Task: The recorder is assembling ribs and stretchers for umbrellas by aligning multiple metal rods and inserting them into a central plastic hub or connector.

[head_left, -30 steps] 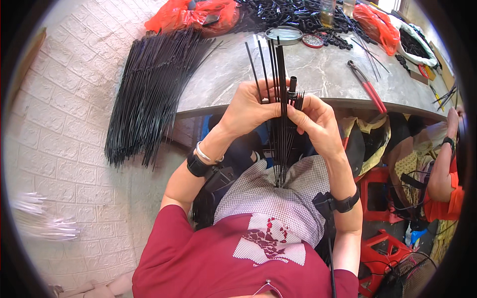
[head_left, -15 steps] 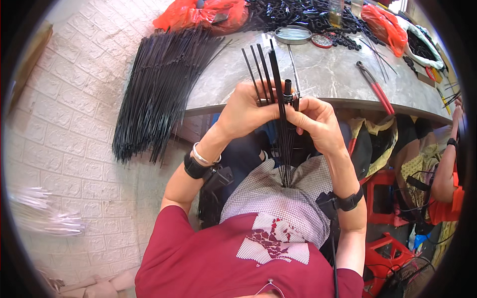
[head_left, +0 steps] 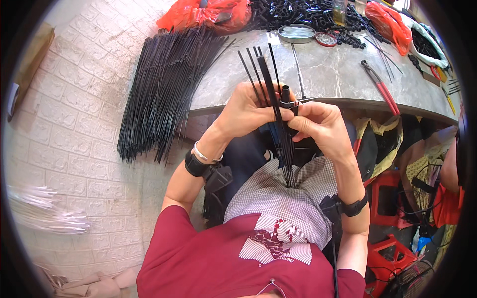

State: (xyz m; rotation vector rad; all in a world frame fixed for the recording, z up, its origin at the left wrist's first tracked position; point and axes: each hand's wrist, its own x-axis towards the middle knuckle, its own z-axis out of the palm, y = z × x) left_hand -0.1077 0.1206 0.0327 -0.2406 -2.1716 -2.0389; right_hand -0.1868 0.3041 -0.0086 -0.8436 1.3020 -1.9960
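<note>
In front of my lap, my left hand (head_left: pixel 246 111) is closed around a bundle of thin black rods (head_left: pixel 267 79), which look like umbrella ribs. Their upper ends fan out above the fingers, and the lower ends reach down to the checked cloth on my lap. A short black tubular fitting (head_left: pixel 285 93) stands upright between the hands, with a ring-like collar near its top. My right hand (head_left: pixel 322 125) is beside it, thumb and fingertips pinched together against the bundle. What lies inside that pinch is hidden. A thin dark piece juts out to the right above the right thumb.
A large heap of black rods (head_left: pixel 161 92) overhangs the table's left edge. Red-handled pliers (head_left: pixel 382 92) lie on the grey table (head_left: pixel 338 74). At the back are a round tin (head_left: pixel 296 33), a small red dish (head_left: pixel 326 39), black plastic parts (head_left: pixel 298 14) and red bags (head_left: pixel 211 15).
The fitting and rods have shifted slightly between my hands, and the right fingers have changed position beside the collar. The view has moved a little. A co-worker's arm at the right has drawn partly out of sight.
</note>
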